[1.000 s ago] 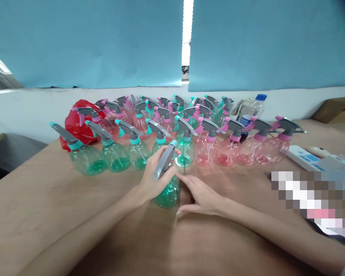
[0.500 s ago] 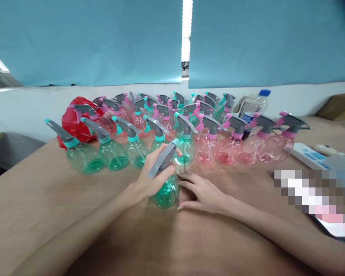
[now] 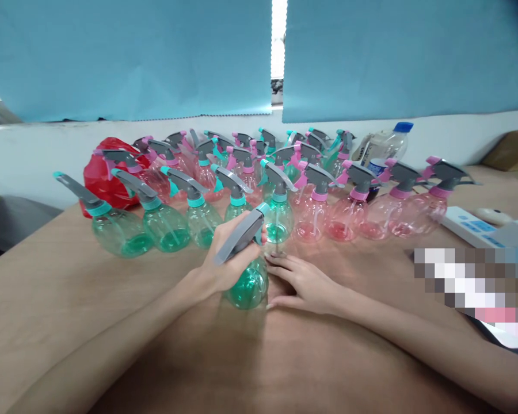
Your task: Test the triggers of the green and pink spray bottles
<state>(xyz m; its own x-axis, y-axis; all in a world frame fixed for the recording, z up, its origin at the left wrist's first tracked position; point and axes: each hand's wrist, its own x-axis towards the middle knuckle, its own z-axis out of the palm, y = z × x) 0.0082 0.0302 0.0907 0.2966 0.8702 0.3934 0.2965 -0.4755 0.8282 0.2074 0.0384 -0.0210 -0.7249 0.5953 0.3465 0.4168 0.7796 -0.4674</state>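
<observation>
- White glare burns out the gap between the blue blinds.
- Soft shadow darkens the near table.
- Highlights glint on the held green bottle.
- Slight blur softens detail.
- Wide-angle stretch toward the sides; dark top-right corner.
- Mosaic blocks at right.

No text legible from here; markings on clear plastic blue-capped bottle and flat white blue-patched object too small.

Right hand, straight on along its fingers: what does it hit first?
Most likely the green spray bottle gripped by the left hand. The fingertips of the right hand look very close to its side; whether they touch it is unclear from this single view.
</observation>
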